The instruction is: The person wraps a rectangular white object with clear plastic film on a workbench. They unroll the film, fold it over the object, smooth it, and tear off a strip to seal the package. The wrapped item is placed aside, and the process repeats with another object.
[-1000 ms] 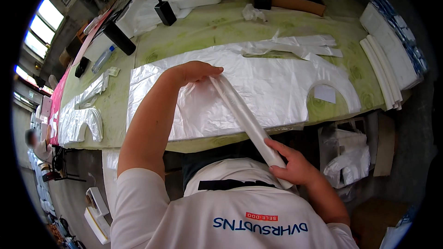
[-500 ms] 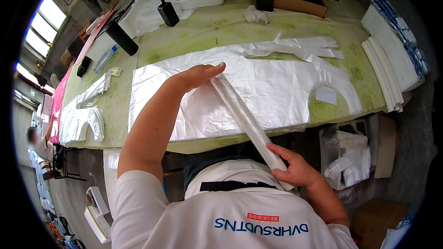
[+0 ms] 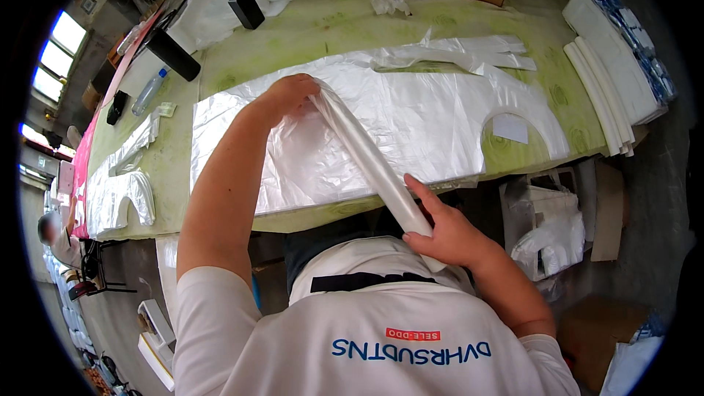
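A long, narrow roll of translucent white plastic film (image 3: 364, 155) slants from the table's middle toward my waist. My left hand (image 3: 293, 95) is closed at its far end, fingers curled and partly hidden. Around the near end my right hand (image 3: 451, 231) is wrapped, thumb and forefinger on either side of the roll. Beneath the roll, a flat stack of shiny clear-white plastic sheets (image 3: 433, 121) is spread over the green patterned tablecloth (image 3: 293, 51). The sheets have a curved cutout and long strips at the right.
A smaller folded plastic piece (image 3: 121, 202) lies at left, near a bottle (image 3: 149, 92) and a black cylinder (image 3: 173, 56). White rolls (image 3: 598, 95) lie at the right edge beside stacked packs (image 3: 623, 51). Below stands a bin of plastic (image 3: 546, 235). Another person (image 3: 62, 242) is far left.
My left hand has curled its fingers down around the roll's far end; its thumb stuck out before. The right hand has shifted slightly up and left along with the roll.
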Motion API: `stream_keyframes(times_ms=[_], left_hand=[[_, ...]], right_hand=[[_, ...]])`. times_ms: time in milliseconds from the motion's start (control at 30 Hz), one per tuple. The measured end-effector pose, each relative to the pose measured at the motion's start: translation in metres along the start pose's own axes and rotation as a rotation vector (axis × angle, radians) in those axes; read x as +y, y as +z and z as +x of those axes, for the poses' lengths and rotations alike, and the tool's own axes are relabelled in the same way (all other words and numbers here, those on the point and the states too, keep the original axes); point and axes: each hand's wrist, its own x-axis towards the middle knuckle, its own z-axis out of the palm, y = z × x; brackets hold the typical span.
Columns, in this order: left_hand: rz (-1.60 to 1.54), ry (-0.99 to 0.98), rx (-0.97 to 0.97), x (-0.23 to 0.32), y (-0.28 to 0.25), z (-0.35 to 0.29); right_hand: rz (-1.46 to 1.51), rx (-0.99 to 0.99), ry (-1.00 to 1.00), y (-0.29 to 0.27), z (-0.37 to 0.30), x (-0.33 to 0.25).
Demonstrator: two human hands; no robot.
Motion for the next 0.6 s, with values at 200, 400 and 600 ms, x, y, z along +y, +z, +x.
stream_keyframes(times_ms=[200, 400, 600], left_hand=[[0.085, -0.017, 0.025, -0.010, 0.000, 0.014], [0.195, 0.020, 0.113, -0.015, 0.000, 0.014], [0.636, 0.203, 0.179, -0.021, -0.010, 0.036]], right_hand=[[-0.116, -0.038, 0.155, -0.002, -0.030, 0.018], [-0.239, -0.118, 0.459, -0.024, -0.130, 0.066], [-0.294, 0.040, 0.585, -0.020, -0.212, 0.131]])
